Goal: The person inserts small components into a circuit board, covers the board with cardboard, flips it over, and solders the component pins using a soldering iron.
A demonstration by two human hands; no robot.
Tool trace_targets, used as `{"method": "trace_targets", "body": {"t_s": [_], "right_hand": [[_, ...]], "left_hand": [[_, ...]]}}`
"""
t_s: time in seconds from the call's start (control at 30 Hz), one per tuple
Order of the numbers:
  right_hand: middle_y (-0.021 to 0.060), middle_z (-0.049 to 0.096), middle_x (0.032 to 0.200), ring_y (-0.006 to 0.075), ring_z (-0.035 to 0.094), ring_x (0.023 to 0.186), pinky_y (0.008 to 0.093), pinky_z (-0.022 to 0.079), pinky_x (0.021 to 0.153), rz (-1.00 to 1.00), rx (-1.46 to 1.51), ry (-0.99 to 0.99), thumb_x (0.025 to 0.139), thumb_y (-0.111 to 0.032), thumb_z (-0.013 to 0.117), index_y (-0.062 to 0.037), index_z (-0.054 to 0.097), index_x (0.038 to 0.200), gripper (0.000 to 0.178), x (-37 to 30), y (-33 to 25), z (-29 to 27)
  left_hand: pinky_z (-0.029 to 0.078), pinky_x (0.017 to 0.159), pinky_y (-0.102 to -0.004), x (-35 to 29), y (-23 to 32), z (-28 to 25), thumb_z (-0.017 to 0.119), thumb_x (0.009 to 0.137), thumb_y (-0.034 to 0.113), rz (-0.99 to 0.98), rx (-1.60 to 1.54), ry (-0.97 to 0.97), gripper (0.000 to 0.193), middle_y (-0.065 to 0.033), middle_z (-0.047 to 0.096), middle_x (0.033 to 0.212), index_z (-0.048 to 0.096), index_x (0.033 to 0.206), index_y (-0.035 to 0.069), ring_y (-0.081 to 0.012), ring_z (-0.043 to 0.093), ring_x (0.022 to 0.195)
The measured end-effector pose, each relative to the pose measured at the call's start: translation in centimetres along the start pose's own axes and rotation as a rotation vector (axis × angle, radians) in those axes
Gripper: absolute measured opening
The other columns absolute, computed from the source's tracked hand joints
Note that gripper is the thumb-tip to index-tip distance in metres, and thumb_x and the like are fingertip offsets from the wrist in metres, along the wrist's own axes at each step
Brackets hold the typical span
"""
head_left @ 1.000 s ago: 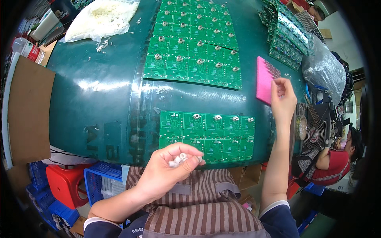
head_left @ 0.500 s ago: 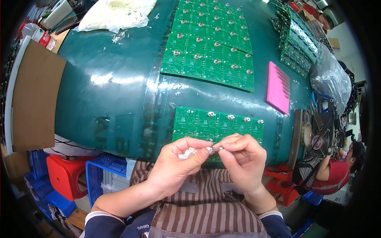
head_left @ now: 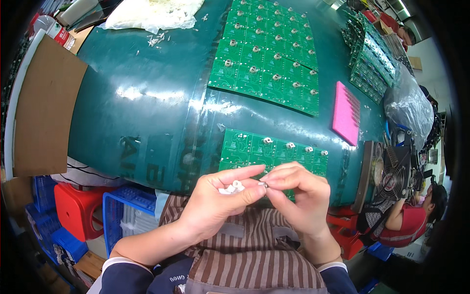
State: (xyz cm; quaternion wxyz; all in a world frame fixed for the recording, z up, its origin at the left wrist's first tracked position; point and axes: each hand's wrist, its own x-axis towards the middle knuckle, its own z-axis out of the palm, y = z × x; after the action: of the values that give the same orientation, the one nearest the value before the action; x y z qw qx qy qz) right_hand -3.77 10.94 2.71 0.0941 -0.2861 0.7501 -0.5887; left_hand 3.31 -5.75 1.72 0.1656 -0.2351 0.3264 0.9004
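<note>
My left hand (head_left: 208, 198) is cupped around several small white ring-shaped spacers (head_left: 235, 186), which lie between its thumb and fingers. Close beside its thumb tip, my right hand (head_left: 306, 196) pinches a small metal-ended part (head_left: 265, 184) between thumb and forefinger; most of that part is hidden by the fingertips. Under and beyond both hands lies a green circuit board panel (head_left: 240, 152), its lower portion covered by them. Along its far row stand several white spacers with metal-topped parts (head_left: 290, 145). The far row's leftmost position shows no such part.
Larger green panels (head_left: 267, 63) with rows of similar parts lie farther off. A pink foam block (head_left: 345, 115) holding thin leaded parts is at right, near stacked boards (head_left: 372, 59) and a fan (head_left: 391, 174). A white bag (head_left: 152, 14) lies far left. Another person (head_left: 411, 220) sits at right.
The whole view has shifted slightly. The thin metal leads that showed between my fingertips are now hidden. More of the white spacers in my left hand show, and its thumb and fingers are farther apart.
</note>
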Motion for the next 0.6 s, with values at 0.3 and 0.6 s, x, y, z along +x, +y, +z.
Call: {"method": "trace_targets", "body": {"t_s": [0.3,0.6], "right_hand": [[0.0105,0.069,0.08,0.0195,0.068,0.071,0.03,0.052,0.063,0.015,-0.383,-0.057,0.079,-0.003,0.069,-0.0011,0.069,0.086,0.008,6.8,2.0,1.5],[0.0126,0.07,0.078,0.0212,0.07,0.073,0.0305,0.053,0.064,0.059,-0.433,-0.14,0.079,-0.001,0.066,0.0008,0.068,0.086,0.007,7.8,1.4,1.9]], "left_hand": [[0.039,0.058,-0.0237,-0.5,-0.7,-1.5,0.046,0.099,0.017,-0.01,-0.154,0.003,0.037,-0.0125,0.063,0.104,0.053,0.128,-0.005,-0.0079,0.048,0.071],[0.038,0.057,-0.0208,-0.3,-1.4,-1.7,0.047,0.102,0.02,0.042,-0.08,-0.045,0.036,-0.0089,0.063,0.1,0.05,0.132,0.001,-0.0054,0.046,0.068]]}}
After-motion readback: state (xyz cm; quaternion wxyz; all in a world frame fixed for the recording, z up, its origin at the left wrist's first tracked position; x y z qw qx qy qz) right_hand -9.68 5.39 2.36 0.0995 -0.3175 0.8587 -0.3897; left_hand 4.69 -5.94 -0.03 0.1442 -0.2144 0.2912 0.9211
